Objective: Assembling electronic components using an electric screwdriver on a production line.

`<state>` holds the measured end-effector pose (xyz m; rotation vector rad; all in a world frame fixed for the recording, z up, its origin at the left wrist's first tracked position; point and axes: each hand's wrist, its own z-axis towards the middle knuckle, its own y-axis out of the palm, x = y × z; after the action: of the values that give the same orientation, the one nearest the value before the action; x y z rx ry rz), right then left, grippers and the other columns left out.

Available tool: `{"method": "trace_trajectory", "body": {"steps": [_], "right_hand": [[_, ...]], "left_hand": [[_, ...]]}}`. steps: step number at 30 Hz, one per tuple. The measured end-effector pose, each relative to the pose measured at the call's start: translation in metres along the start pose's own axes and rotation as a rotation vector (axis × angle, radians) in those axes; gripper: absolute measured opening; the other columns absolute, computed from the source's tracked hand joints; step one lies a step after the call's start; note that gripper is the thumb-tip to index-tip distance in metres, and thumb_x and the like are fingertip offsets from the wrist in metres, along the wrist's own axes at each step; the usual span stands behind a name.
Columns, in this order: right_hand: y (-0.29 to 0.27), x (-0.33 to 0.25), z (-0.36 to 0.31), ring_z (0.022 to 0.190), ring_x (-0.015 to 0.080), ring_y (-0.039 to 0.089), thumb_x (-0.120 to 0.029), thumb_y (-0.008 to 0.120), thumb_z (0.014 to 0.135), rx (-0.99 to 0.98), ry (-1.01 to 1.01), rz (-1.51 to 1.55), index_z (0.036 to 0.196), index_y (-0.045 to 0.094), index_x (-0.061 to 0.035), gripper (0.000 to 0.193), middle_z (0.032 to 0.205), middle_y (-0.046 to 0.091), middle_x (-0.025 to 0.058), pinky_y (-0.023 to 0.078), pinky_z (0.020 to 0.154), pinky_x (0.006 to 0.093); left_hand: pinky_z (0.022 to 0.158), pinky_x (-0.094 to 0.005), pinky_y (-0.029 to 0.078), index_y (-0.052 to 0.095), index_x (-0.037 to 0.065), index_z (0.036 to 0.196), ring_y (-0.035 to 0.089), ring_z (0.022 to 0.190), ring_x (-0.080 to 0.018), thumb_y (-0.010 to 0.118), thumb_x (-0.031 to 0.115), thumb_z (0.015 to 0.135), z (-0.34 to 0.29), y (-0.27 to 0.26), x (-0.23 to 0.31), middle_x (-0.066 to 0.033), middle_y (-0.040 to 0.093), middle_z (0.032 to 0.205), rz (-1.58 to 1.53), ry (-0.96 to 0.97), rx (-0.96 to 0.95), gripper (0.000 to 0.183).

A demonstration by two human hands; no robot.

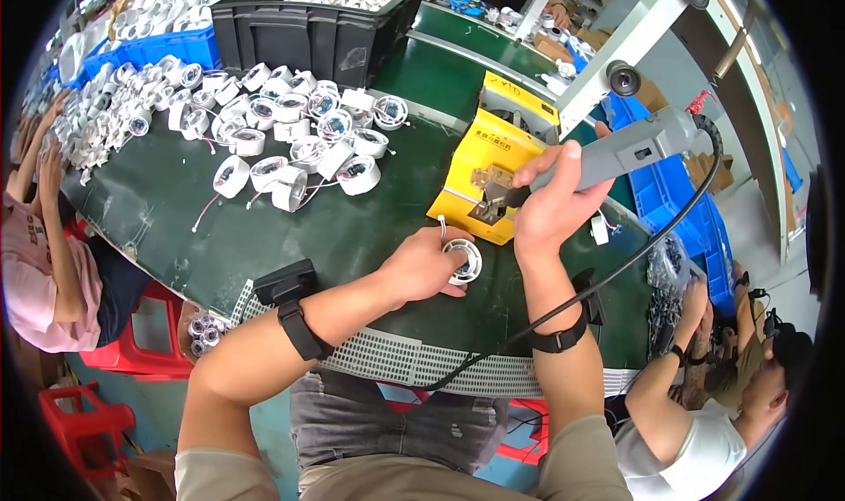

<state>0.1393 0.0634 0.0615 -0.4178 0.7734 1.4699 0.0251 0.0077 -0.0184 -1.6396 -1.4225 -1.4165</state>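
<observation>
head view | left hand point(425, 265) grips white round lamp housing point(464, 259) flat on dark green bench point(352, 228) | right hand point(550, 204) clenched on grey electric screwdriver point(616, 153), tip angled toward yellow box point(490, 177) just behind housing | black cable point(634, 255) trails to bench edge | pile of white housings point(299, 140) well apart, upper left

bright, even overhead light falls on my bench, so shadows under my hands stay soft and faint. the green table point(264, 228) shows mild sheen. straight edges bow toward the dark round rim, where detail smears.
</observation>
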Motion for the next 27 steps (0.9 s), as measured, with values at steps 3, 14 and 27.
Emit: {"method": "trace_trajectory", "body": {"steps": [3, 14, 27], "right_hand": [[0.003, 0.005, 0.002, 0.046, 0.0152, 0.047, -0.014, 0.046, 0.096, -0.001, -0.019, -0.047, 0.132, 0.029, 0.0012, 0.042, 0.061, 0.047, 0.0074, 0.043, 0.045, 0.0294], [0.006, 0.009, 0.002, 0.045, 0.0163, 0.047, -0.013, 0.047, 0.096, -0.011, 0.058, -0.07, 0.124, 0.032, -0.0003, 0.034, 0.058, 0.046, 0.0076, 0.041, 0.044, 0.0295], [-0.009, -0.018, -0.047, 0.047, 0.015, 0.047, -0.016, 0.045, 0.096, -0.075, 0.219, 0.073, 0.132, 0.029, -0.0024, 0.042, 0.065, 0.048, 0.0076, 0.044, 0.044, 0.0292]], "left_hand": [[0.073, -0.0314, 0.06, 0.05, -0.005, 0.125, 0.067, 0.081, -0.02, 0.051, 0.008, 0.094, 0.001, 0.0, 0.001, -0.0128, 0.063, 0.101, -0.003, -0.005, -0.004, 0.033], [0.072, -0.0322, 0.06, 0.052, -0.005, 0.123, 0.067, 0.081, -0.0213, 0.05, 0.007, 0.094, -0.001, 0.001, 0.005, -0.0135, 0.063, 0.101, -0.027, -0.027, 0.013, 0.031], [0.073, -0.0317, 0.06, 0.053, -0.005, 0.12, 0.067, 0.081, -0.02, 0.05, 0.009, 0.094, -0.002, -0.001, 0.007, -0.0124, 0.063, 0.099, -0.039, -0.014, 0.029, 0.029]]}}
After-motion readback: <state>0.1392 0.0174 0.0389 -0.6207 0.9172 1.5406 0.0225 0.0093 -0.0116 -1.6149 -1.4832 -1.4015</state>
